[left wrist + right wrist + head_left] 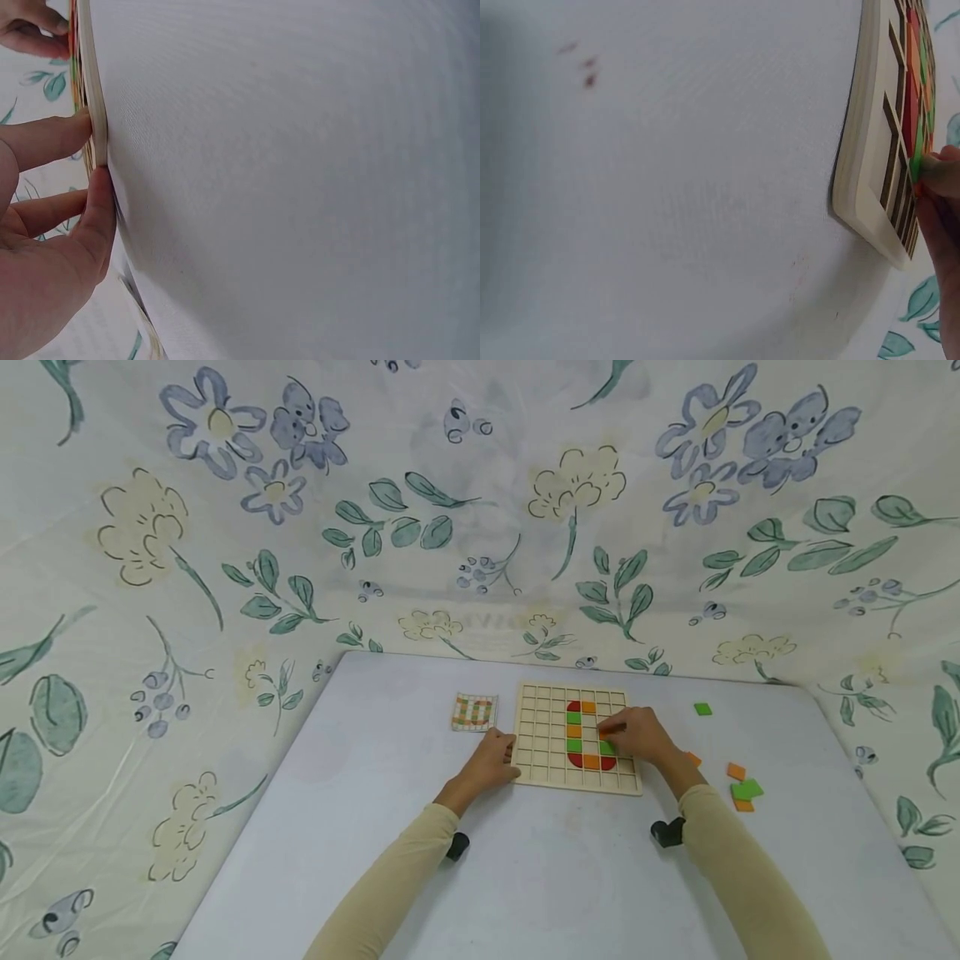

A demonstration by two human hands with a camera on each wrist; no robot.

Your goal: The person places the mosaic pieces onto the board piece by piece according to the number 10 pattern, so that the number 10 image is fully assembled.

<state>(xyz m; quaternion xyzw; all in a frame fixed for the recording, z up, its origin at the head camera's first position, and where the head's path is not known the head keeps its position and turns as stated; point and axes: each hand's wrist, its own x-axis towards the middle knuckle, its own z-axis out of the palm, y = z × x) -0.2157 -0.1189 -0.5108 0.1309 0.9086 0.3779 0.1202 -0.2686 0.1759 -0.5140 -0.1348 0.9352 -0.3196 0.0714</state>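
Note:
A pale wooden grid board (542, 752) lies on the white table, its compartments partly filled with red, orange and green tiles in a rounded ring. My left hand (491, 762) grips the board's left edge near the front corner. In the left wrist view, the thumb and fingers of the left hand (56, 225) meet the board's edge (96, 112). Over the ring's right side, my right hand (637, 732) pinches an orange tile (602, 733) at a compartment. A green tile (607, 748) sits just in front of those fingertips, which partly hide the ring.
Left of the board lies a small pattern card (474, 712) with a coloured grid. Loose tiles lie to the right: a green one (702, 709), an orange one (736, 772) and a small green-and-orange pile (746, 790). Flowered cloth (480, 568) rises behind the table.

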